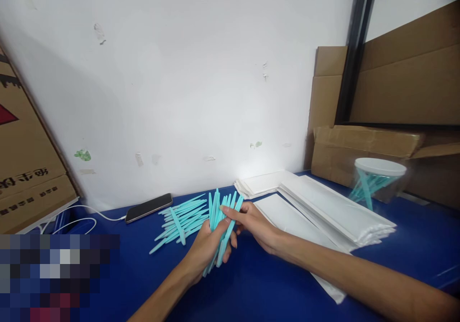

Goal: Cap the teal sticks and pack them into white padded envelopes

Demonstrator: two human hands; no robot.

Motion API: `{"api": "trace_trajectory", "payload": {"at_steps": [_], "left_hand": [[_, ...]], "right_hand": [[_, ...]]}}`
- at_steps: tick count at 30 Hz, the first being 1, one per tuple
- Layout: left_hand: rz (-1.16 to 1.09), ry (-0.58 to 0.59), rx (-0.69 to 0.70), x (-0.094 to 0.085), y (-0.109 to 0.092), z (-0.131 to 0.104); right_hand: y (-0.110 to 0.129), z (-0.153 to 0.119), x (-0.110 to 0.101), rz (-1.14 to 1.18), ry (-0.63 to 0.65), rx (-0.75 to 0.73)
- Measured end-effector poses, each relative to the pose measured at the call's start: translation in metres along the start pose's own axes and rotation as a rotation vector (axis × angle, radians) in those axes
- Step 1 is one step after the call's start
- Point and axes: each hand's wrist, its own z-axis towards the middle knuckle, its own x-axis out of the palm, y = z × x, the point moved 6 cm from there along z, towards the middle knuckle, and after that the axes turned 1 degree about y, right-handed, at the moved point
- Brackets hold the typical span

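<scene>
A bundle of slim turquoise plastic sticks (pixel 214 212) with tapered ends stands tilted in my left hand (pixel 204 245), its fingers wrapped round their lower part. My right hand (pixel 257 224) reaches in from the right. Its thumb and fingers close on one turquoise stick (pixel 230 231) at the right side of the bundle. What kind of tool the sticks are, I cannot make out. Left of my hands, a loose pile of the same sticks (pixel 185 216) lies on the blue table (pixel 143 288), one stick crosswise on top.
Stacks of white flat sleeves (pixel 334 202) lie right of my hands. Behind them stands a clear container with a white lid (pixel 380 167), turquoise sticks inside. A phone (pixel 149 208) with a white cable lies at the wall. Cardboard boxes (pixel 28 135) stand on both sides.
</scene>
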Motion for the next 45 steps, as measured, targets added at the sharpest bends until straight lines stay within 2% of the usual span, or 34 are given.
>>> {"api": "trace_trajectory", "payload": {"at_steps": [14, 28, 33, 45], "left_hand": [[-0.023, 0.007, 0.052, 0.004, -0.007, -0.003], [-0.107, 0.029, 0.048, 0.004, -0.002, -0.001], [-0.132, 0.038, 0.01, 0.005, 0.0, -0.001], [-0.063, 0.03, 0.025, 0.0, 0.004, 0.001]], "right_hand": [[-0.007, 0.006, -0.004, 0.095, -0.01, -0.053], [-0.005, 0.004, -0.002, -0.007, -0.064, -0.084], [-0.003, 0.002, 0.0, -0.021, -0.034, -0.108], [-0.004, 0.003, 0.001, -0.008, -0.029, -0.116]]}}
